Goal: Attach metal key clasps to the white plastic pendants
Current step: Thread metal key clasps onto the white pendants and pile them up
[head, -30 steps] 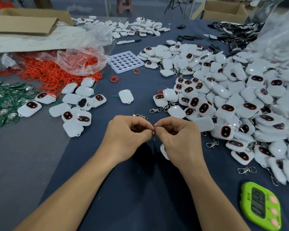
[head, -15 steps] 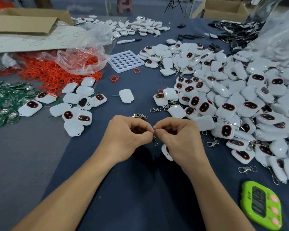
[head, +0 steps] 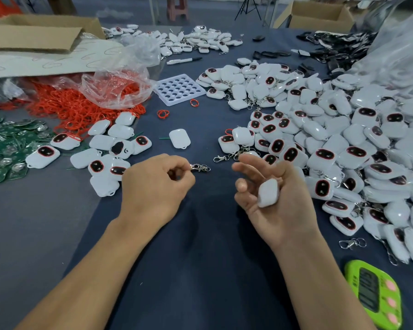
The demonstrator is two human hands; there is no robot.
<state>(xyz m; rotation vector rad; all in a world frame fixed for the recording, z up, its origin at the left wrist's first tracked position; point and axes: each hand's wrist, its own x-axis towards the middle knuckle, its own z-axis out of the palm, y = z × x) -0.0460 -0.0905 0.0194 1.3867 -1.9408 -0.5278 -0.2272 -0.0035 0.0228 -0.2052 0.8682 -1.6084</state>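
Head view: left hand curled, touching clasp, grip unclear; right hand palm-up, loosely gripping pendant.

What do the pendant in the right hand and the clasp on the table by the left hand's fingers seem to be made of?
White pendant: probably moulded plastic, smooth, semi-gloss; a rounded, even white shell, slightly blurred here. Key clasp: polished silvery metal; thin parts with sharp bright glints. Which alloy cannot be told.
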